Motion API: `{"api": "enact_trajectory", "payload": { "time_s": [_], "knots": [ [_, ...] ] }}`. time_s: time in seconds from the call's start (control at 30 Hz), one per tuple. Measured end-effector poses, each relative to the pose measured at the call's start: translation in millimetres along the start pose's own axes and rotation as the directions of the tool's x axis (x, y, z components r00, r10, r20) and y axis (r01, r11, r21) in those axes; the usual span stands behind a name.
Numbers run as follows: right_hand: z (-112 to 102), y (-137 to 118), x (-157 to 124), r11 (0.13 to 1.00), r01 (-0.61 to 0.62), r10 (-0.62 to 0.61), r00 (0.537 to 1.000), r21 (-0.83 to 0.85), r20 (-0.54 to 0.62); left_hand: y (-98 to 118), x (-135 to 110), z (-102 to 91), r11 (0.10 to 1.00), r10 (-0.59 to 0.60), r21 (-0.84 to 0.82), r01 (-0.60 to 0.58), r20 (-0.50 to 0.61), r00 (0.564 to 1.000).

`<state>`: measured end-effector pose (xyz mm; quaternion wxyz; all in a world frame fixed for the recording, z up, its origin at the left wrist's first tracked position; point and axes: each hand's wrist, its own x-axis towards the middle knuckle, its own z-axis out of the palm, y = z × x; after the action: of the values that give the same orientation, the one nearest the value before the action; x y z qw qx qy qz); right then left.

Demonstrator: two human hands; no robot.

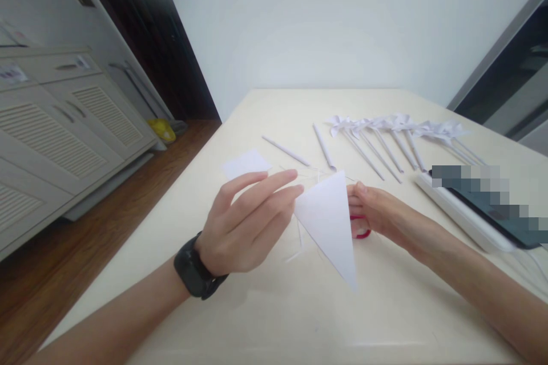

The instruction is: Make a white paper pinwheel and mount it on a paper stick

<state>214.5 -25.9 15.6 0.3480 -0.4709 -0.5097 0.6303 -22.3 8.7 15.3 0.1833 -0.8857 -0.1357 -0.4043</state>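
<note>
A folded white paper triangle [327,214] is held up over the table, one point hanging down. My left hand [252,219], with a black watch [194,268] on its wrist, has its fingertips at the triangle's left corner and grips it there. The left thumb is hidden. My right hand [363,202] is at the triangle's right edge, fingers curled. Its fingertips pass behind the paper, so what they hold is hidden. Just below these fingers shows a red loop [363,234], like a scissors handle. Whether the right hand touches it I cannot tell.
Beyond my left hand lies a white paper sheet [246,164]. Two rolled paper sticks, one thin [286,150] and one thicker [324,146], lie farther back. Several paper pinwheels [396,124] lie back right. A white box-like object [462,214] bears a dark device [483,205]. Thin paper strips [299,234] are scattered centrally.
</note>
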Motion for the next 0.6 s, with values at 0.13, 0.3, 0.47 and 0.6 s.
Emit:
{"api": "enact_trajectory", "payload": {
  "time_s": [0.13,0.3,0.47,0.6],
  "knots": [
    [3,6,0,0.987,-0.061,0.024,0.970,0.146,0.242,4,-2,1.9,0.999,-0.033,-0.008,0.033,0.015,0.999],
    [5,11,1,0.998,-0.057,0.051,0.984,0.032,0.169,11,5,6.9,0.977,-0.213,0.022,0.213,-0.005,0.977],
    [5,8,2,0.990,0.036,-0.025,0.996,-0.136,0.083,4,12,11.2,0.723,-0.565,-0.294,0.625,0.268,0.780],
    [8,6,1,0.971,0.103,-0.086,0.993,-0.217,0.085,-3,14,10.7,0.260,-0.556,-0.422,0.869,0.670,0.492]
  ]
}}
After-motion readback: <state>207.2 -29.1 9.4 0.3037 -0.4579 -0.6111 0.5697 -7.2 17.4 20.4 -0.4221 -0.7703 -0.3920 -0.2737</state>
